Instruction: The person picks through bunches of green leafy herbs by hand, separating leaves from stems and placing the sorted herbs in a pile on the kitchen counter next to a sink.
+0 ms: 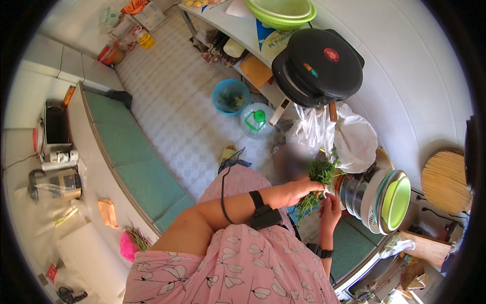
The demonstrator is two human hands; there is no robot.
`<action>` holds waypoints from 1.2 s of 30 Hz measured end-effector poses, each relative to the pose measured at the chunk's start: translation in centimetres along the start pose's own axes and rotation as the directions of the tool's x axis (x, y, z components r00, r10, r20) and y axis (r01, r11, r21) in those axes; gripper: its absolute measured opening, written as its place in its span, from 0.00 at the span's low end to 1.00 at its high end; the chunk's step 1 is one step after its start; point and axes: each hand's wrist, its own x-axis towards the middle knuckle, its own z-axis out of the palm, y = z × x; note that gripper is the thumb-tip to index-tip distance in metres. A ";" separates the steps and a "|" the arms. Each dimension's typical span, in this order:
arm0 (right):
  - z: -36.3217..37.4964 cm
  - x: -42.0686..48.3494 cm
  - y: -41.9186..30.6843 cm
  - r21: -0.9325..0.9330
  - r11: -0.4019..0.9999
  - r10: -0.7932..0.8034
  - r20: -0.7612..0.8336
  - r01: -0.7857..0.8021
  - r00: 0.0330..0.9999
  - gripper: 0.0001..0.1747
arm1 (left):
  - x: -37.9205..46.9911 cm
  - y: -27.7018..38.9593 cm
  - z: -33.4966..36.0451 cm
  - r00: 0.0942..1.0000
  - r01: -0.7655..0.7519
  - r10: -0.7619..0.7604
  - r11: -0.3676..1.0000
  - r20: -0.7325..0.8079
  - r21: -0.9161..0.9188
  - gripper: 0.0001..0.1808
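Note:
A bunch of leafy green herbs (322, 171) is gripped in my left hand (300, 192), its leaves spreading above and below the fingers. My right hand (331, 209) is close against the bunch, with its fingertips pinched at a small pale piece, perhaps a stem or root, beside my left fingertips. Both wrists wear black straps. A blurred round patch hides what lies just beyond my left hand. White plastic bags (353, 138) are beyond the herbs, and stacked bowls and colanders (395, 205) are to their right.
A blue basin (231, 97) with greens and a clear water jug (256, 121) with a green cap stand on the tiled floor. A black electric pan (322, 68) sits on the table. Left is a counter (91, 171) with a pink bag (128, 246) of stems.

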 end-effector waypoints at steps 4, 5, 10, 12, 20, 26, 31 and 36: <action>3.0 1.0 -2.2 -0.028 0.999 0.041 -0.078 -0.043 0.996 0.10 | 0.7 4.1 -0.7 1.000 0.014 -0.015 0.999 0.006 0.042 0.07; 3.9 1.2 -2.7 -0.041 0.997 0.059 -0.104 -0.063 0.993 0.10 | 1.0 4.8 -1.3 1.000 0.018 -0.018 0.998 0.011 0.057 0.07; 9.0 1.3 -3.4 -0.124 0.982 0.127 -0.139 -0.144 0.982 0.09 | 0.6 9.4 -4.6 0.989 0.136 -0.139 0.990 0.056 0.039 0.08; 11.1 1.1 -3.9 -0.162 0.973 0.138 -0.157 -0.164 0.978 0.09 | 1.1 9.6 -6.5 0.976 0.197 -0.199 0.980 0.093 0.030 0.09; 16.0 1.2 -4.9 -0.222 0.913 0.315 -0.152 -0.343 0.937 0.10 | -0.2 15.6 -9.2 0.942 0.314 -0.320 0.947 0.101 0.071 0.10; 19.0 1.0 -6.4 -0.145 0.942 0.273 -0.185 -0.301 0.944 0.11 | 0.2 15.9 -10.6 0.911 0.397 -0.394 0.918 0.121 -0.003 0.07; 19.8 0.3 -6.9 -0.115 0.941 0.292 -0.200 -0.318 0.935 0.10 | -0.3 16.9 -10.2 0.904 0.405 -0.410 0.912 0.121 0.063 0.08; 20.4 -1.1 -6.9 -0.060 0.940 0.310 -0.256 -0.335 0.916 0.05 | -1.2 17.3 -9.0 0.855 0.497 -0.504 0.863 0.120 0.084 0.09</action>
